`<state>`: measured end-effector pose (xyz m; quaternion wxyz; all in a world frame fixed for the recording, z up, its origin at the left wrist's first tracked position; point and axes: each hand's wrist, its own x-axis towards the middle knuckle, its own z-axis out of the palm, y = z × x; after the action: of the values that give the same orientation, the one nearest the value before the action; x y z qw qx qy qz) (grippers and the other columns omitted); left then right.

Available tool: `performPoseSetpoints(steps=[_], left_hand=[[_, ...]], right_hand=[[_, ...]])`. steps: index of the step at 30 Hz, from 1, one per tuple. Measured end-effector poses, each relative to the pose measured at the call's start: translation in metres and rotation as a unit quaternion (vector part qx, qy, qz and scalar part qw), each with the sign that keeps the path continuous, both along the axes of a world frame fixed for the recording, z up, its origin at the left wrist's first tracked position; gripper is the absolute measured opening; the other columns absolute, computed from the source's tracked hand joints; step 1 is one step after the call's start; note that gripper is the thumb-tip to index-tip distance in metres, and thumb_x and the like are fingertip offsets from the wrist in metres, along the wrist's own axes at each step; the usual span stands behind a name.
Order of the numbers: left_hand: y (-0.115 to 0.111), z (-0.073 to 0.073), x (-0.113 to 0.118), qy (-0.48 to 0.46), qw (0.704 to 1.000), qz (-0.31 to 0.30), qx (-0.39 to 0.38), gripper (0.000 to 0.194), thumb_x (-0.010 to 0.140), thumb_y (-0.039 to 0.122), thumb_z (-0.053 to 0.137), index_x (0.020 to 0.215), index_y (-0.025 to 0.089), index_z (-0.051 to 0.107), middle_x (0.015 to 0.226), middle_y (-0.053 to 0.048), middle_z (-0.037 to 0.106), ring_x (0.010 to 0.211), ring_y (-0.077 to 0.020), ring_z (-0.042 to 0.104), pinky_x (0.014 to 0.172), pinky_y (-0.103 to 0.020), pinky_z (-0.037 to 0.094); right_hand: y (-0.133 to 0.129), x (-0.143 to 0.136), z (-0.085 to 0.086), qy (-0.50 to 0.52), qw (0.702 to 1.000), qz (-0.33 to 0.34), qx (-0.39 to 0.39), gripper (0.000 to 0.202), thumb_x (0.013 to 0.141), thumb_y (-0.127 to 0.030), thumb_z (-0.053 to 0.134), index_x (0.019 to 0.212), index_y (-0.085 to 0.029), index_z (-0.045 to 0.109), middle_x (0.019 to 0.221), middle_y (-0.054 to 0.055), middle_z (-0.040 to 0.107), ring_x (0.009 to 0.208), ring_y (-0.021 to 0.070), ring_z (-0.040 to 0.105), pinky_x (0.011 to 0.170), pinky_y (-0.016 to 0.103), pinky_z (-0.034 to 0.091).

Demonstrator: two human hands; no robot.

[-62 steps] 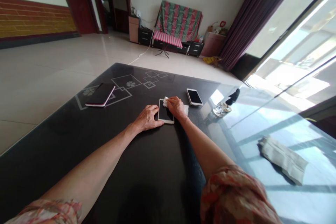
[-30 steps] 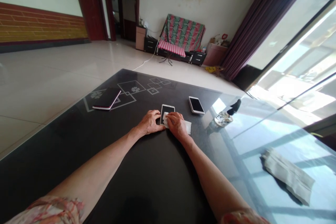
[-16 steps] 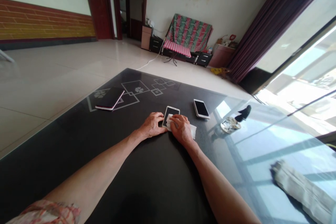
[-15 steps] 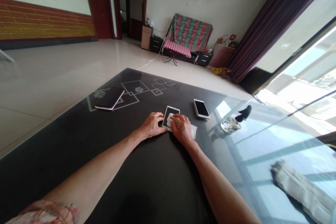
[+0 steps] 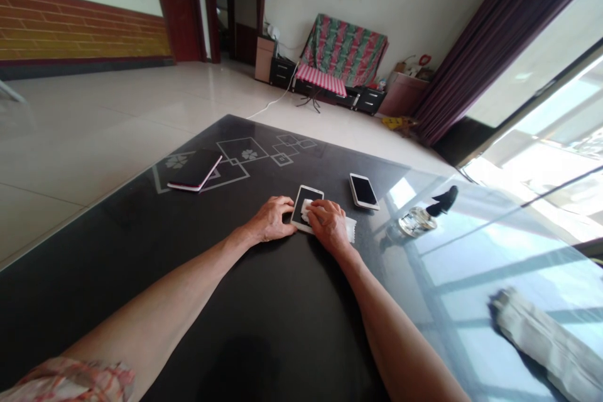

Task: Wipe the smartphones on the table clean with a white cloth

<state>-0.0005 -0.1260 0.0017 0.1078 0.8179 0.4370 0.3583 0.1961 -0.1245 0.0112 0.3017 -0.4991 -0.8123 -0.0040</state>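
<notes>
A white-framed smartphone (image 5: 309,192) lies face up on the dark table, its lower part partly covered. My left hand (image 5: 272,220) grips its left edge between thumb and fingers. Bunched white tissue (image 5: 305,210) is pressed to the screen under the fingers of my right hand (image 5: 328,223). A loose end of the tissue with a jagged edge sticks out to the right of that hand. Beyond it, to the right, rests a second white smartphone (image 5: 364,191) with a dark screen.
On the glossy black table (image 5: 277,308), a dark notebook (image 5: 195,169) lies at the left. A clear spray bottle with black nozzle (image 5: 419,221) lies at the right. A folded grey cloth (image 5: 546,339) is near the right edge. A striped small table (image 5: 322,80) stands beyond.
The right hand with the tissue has shifted slightly on the screen. The left hand still holds the phone's edge. The whole view has tilted a little.
</notes>
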Motion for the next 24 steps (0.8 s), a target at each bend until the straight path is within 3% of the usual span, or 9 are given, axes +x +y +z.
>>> performPoseSetpoints(steps=[3, 12, 15, 20, 22, 24], left_hand=[[0.000, 0.000, 0.000, 0.002, 1.000, -0.003, 0.004, 0.031, 0.061, 0.018, 0.068, 0.092, 0.017, 0.074, 0.110, -0.008, 0.066, 0.100, -0.0260, 0.061, 0.092, -0.039, 0.050], [0.001, 0.000, -0.002, 0.001, 1.000, -0.010, -0.004, 0.032, 0.061, 0.015, 0.065, 0.092, 0.018, 0.074, 0.109, -0.007, 0.066, 0.100, -0.0246, 0.062, 0.093, -0.037, 0.049], [0.002, 0.000, -0.002, 0.004, 1.000, -0.009, -0.006, 0.033, 0.061, 0.015, 0.065, 0.093, 0.017, 0.074, 0.110, -0.008, 0.066, 0.100, -0.0248, 0.062, 0.094, -0.037, 0.049], [0.003, -0.001, -0.002, 0.006, 1.000, -0.013, 0.000, 0.033, 0.061, 0.014, 0.065, 0.093, 0.018, 0.074, 0.111, -0.008, 0.066, 0.101, -0.0245, 0.062, 0.094, -0.037, 0.048], [0.003, -0.002, -0.002, 0.006, 1.000, -0.012, 0.004, 0.032, 0.061, 0.014, 0.065, 0.091, 0.018, 0.074, 0.110, -0.008, 0.066, 0.100, -0.0240, 0.062, 0.094, -0.037, 0.049], [0.003, -0.001, -0.002, 0.003, 1.000, -0.010, 0.007, 0.030, 0.061, 0.015, 0.065, 0.090, 0.019, 0.074, 0.108, -0.007, 0.067, 0.099, -0.0235, 0.063, 0.093, -0.037, 0.049]], right_hand=[[0.003, 0.003, -0.001, 0.007, 0.999, -0.038, -0.002, 0.019, 0.088, -0.027, 0.056, 0.095, -0.026, 0.073, 0.105, 0.004, 0.067, 0.099, 0.0224, 0.053, 0.088, 0.037, 0.036], [-0.013, -0.017, 0.002, 0.000, 0.999, 0.044, -0.005, 0.018, 0.087, -0.026, 0.057, 0.094, -0.028, 0.073, 0.103, 0.003, 0.066, 0.098, 0.0200, 0.055, 0.090, 0.036, 0.035], [-0.010, -0.013, 0.003, -0.004, 1.000, 0.005, -0.008, 0.014, 0.083, -0.024, 0.059, 0.086, -0.024, 0.072, 0.098, 0.003, 0.066, 0.093, 0.0195, 0.055, 0.089, 0.035, 0.035], [-0.008, -0.009, 0.003, -0.025, 0.992, -0.124, -0.006, 0.011, 0.076, -0.019, 0.058, 0.076, -0.019, 0.069, 0.088, 0.006, 0.063, 0.085, 0.0206, 0.053, 0.083, 0.034, 0.036], [-0.011, -0.013, 0.003, -0.022, 0.993, -0.117, -0.004, 0.011, 0.078, -0.020, 0.058, 0.077, -0.019, 0.069, 0.089, 0.006, 0.063, 0.086, 0.0207, 0.053, 0.083, 0.034, 0.036], [-0.016, -0.017, 0.004, -0.014, 0.998, -0.064, -0.006, 0.013, 0.081, -0.022, 0.057, 0.082, -0.021, 0.071, 0.093, 0.005, 0.064, 0.087, 0.0198, 0.054, 0.085, 0.034, 0.036]])
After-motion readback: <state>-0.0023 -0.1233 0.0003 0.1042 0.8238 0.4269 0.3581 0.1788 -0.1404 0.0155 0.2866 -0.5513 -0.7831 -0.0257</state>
